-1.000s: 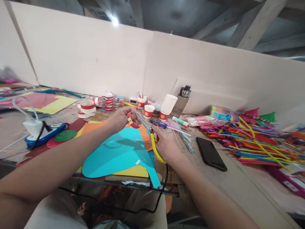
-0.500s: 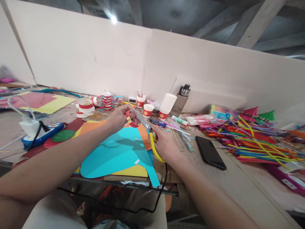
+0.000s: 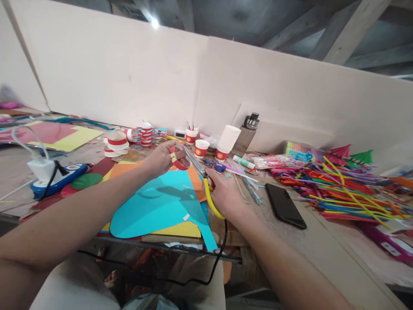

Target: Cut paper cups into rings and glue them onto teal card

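Note:
My left hand (image 3: 162, 159) pinches a red paper ring (image 3: 179, 163), which looks like a band cut from a paper cup. Yellow-handled scissors (image 3: 211, 202) are gripped in my right hand (image 3: 224, 191), their blades pointing up and left to the ring's right edge. Whether the blades touch the paper I cannot tell. Below both hands lies a turquoise paper sheet (image 3: 155, 206) with a small white scrap (image 3: 186, 217) on it. Just beyond the ring stands a red and white paper cup (image 3: 201, 149).
A stack of paper cups (image 3: 227, 142) and a grey bottle (image 3: 247, 135) stand at the back. Right of my hand are a black phone (image 3: 285, 206) and a heap of pipe cleaners (image 3: 348, 189). Cut cup rings (image 3: 116, 144) and a blue power strip (image 3: 60, 178) lie left.
The scissor blades and the ring have shifted slightly against each other; the ring now shows more openly. Both hands keep their holds, and the view has tilted a little.

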`<action>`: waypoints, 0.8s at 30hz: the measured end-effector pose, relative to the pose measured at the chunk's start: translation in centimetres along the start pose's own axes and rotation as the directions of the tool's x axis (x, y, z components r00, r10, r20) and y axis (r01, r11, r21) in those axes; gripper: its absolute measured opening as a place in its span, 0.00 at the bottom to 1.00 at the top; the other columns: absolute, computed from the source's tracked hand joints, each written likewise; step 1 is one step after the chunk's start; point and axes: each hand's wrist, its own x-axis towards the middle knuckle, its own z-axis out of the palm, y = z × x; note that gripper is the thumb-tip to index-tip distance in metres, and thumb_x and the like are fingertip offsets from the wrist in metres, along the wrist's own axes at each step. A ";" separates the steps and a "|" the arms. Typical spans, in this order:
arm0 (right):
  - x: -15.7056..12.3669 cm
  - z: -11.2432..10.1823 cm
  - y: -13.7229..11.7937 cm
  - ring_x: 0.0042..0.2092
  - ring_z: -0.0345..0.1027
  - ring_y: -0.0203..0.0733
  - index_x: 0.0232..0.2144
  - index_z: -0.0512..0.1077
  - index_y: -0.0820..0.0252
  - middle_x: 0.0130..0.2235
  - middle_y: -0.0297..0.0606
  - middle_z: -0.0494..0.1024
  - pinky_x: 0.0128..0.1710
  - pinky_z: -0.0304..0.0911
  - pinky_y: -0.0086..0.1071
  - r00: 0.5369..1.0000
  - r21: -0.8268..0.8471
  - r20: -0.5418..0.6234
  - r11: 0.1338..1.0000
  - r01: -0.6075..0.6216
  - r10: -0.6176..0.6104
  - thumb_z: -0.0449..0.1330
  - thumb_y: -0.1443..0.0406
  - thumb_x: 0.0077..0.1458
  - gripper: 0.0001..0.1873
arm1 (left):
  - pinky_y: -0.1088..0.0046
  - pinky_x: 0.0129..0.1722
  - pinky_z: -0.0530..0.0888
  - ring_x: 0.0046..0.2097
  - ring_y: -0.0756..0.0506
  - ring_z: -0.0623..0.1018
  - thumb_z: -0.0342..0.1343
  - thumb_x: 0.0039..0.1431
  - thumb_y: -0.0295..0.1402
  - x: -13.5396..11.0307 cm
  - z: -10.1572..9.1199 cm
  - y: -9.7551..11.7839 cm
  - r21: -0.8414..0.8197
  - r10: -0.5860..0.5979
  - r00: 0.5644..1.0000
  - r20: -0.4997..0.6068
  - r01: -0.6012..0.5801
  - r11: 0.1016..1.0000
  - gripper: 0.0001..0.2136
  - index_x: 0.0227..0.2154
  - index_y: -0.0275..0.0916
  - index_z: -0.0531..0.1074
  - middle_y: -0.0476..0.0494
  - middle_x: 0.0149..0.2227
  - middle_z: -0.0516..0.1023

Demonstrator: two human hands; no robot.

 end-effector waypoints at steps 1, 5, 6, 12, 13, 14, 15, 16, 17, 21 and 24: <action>0.0 0.0 0.0 0.35 0.70 0.42 0.50 0.71 0.59 0.37 0.41 0.81 0.32 0.54 0.30 1.000 0.000 0.006 1.000 -0.003 0.003 0.51 0.73 0.55 0.21 | 0.76 0.25 0.74 0.23 0.51 0.76 0.73 0.40 0.43 0.0 -0.1 0.0 0.004 0.000 1.000 0.009 0.000 1.000 0.21 0.23 0.35 0.67 0.48 0.20 0.76; -0.1 -0.3 -0.1 0.34 0.70 0.42 0.46 0.73 0.60 0.36 0.41 0.80 0.32 0.52 0.31 0.999 -0.036 0.016 0.999 -0.034 0.035 0.51 0.72 0.57 0.17 | 0.75 0.24 0.74 0.24 0.49 0.77 0.72 0.42 0.44 0.2 -0.5 -0.3 0.022 0.009 1.000 0.022 -0.010 1.000 0.20 0.25 0.35 0.70 0.48 0.22 0.77; -0.1 -0.3 0.0 0.34 0.69 0.42 0.45 0.73 0.59 0.36 0.41 0.80 0.31 0.51 0.31 0.999 -0.044 0.012 0.998 -0.041 0.042 0.51 0.71 0.57 0.16 | 0.74 0.24 0.75 0.25 0.48 0.78 0.71 0.44 0.44 0.2 -0.6 -0.3 0.037 0.024 1.000 0.014 -0.025 0.999 0.19 0.28 0.35 0.71 0.47 0.24 0.77; -0.1 0.1 0.3 0.32 0.67 0.41 0.49 0.71 0.57 0.35 0.38 0.79 0.29 0.47 0.32 1.000 -0.031 -0.025 0.999 -0.008 0.007 0.52 0.69 0.58 0.18 | 0.76 0.28 0.75 0.27 0.50 0.77 0.66 0.54 0.41 -0.2 -0.8 0.0 0.233 0.209 0.976 -0.064 -0.189 0.954 0.14 0.28 0.35 0.71 0.47 0.24 0.78; -0.1 0.1 0.3 0.31 0.67 0.41 0.50 0.71 0.56 0.35 0.38 0.79 0.29 0.47 0.32 1.000 -0.031 -0.025 0.999 -0.010 0.009 0.52 0.68 0.58 0.18 | 0.76 0.28 0.75 0.27 0.50 0.77 0.66 0.54 0.41 -0.3 -0.8 0.0 0.242 0.207 0.976 -0.069 -0.184 0.952 0.14 0.28 0.35 0.71 0.47 0.24 0.78; -0.1 0.2 0.3 0.32 0.67 0.41 0.50 0.71 0.56 0.35 0.38 0.79 0.30 0.48 0.31 1.000 -0.033 -0.025 0.999 -0.013 0.012 0.52 0.67 0.59 0.18 | 0.76 0.28 0.75 0.26 0.50 0.77 0.66 0.54 0.41 -0.3 -0.8 0.0 0.242 0.198 0.978 -0.070 -0.175 0.954 0.14 0.28 0.35 0.71 0.47 0.24 0.78; -0.1 0.3 0.4 0.32 0.67 0.42 0.51 0.70 0.56 0.35 0.39 0.79 0.30 0.49 0.31 1.000 -0.037 -0.023 0.999 -0.016 0.015 0.52 0.67 0.59 0.18 | 0.75 0.28 0.75 0.27 0.50 0.77 0.67 0.53 0.42 -0.3 -0.8 -0.1 0.235 0.182 0.981 -0.066 -0.162 0.958 0.15 0.28 0.35 0.71 0.47 0.24 0.78; -0.1 0.3 0.4 0.33 0.68 0.43 0.51 0.70 0.56 0.35 0.40 0.79 0.31 0.50 0.32 1.000 -0.040 -0.021 0.999 -0.015 0.015 0.52 0.67 0.59 0.19 | 0.75 0.28 0.75 0.27 0.50 0.77 0.67 0.52 0.43 -0.3 -0.9 -0.2 0.221 0.161 0.985 -0.054 -0.145 0.965 0.15 0.28 0.36 0.71 0.47 0.24 0.78; -0.1 0.3 0.4 0.34 0.68 0.43 0.52 0.70 0.56 0.36 0.41 0.79 0.32 0.51 0.32 1.000 -0.044 -0.017 0.999 -0.013 0.013 0.52 0.68 0.58 0.19 | 0.74 0.28 0.75 0.26 0.49 0.77 0.67 0.52 0.43 -0.2 -0.9 -0.3 0.198 0.138 0.990 -0.037 -0.128 0.972 0.16 0.28 0.36 0.71 0.47 0.24 0.78; 0.0 0.1 0.3 0.37 0.70 0.45 0.52 0.70 0.57 0.38 0.43 0.79 0.35 0.55 0.32 1.000 -0.071 0.004 0.997 -0.029 0.030 0.51 0.68 0.58 0.20 | 0.73 0.26 0.76 0.26 0.49 0.77 0.68 0.50 0.44 -0.1 -1.0 -0.9 0.082 0.077 0.996 0.041 -0.080 0.993 0.16 0.29 0.36 0.72 0.48 0.24 0.77; 0.0 -0.3 0.0 0.38 0.71 0.45 0.51 0.70 0.58 0.40 0.43 0.80 0.34 0.56 0.32 0.999 -0.091 0.030 0.995 -0.038 0.041 0.51 0.69 0.57 0.20 | 0.73 0.24 0.76 0.25 0.49 0.77 0.69 0.50 0.42 0.0 -1.0 -1.0 0.032 0.067 0.996 0.058 -0.068 0.997 0.16 0.29 0.36 0.72 0.49 0.24 0.76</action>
